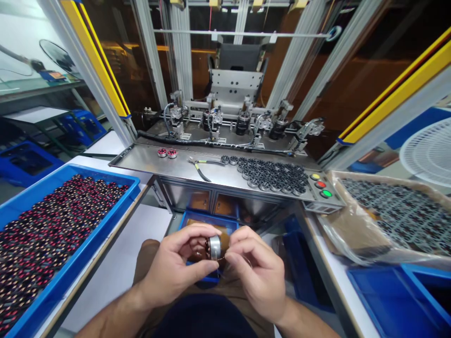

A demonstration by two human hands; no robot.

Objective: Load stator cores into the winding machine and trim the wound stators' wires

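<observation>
Low in front of my lap, my left hand (176, 258) is closed round a small round motor part (215, 247) with a silver metal ring and dark windings on its left side. The part is held on its side between thumb and fingers. Close on its right, the fingers of my right hand (259, 263) are pinched together on a thin wire (221, 257) that runs from the part. A loose stretch of wire curves below these fingertips. Beyond the hands, on the metal ledge, lie cutting pliers (201, 164) with spread yellow-and-black handles.
Two red-and-silver motor parts (167, 153) and several rows of dark motor parts (273, 174) stand on the ledge. A full blue tray (136, 182) is left, a plastic-lined box (343, 220) right. Push buttons (320, 184) sit at the ledge's right end; a winding machine (243, 122) stands behind.
</observation>
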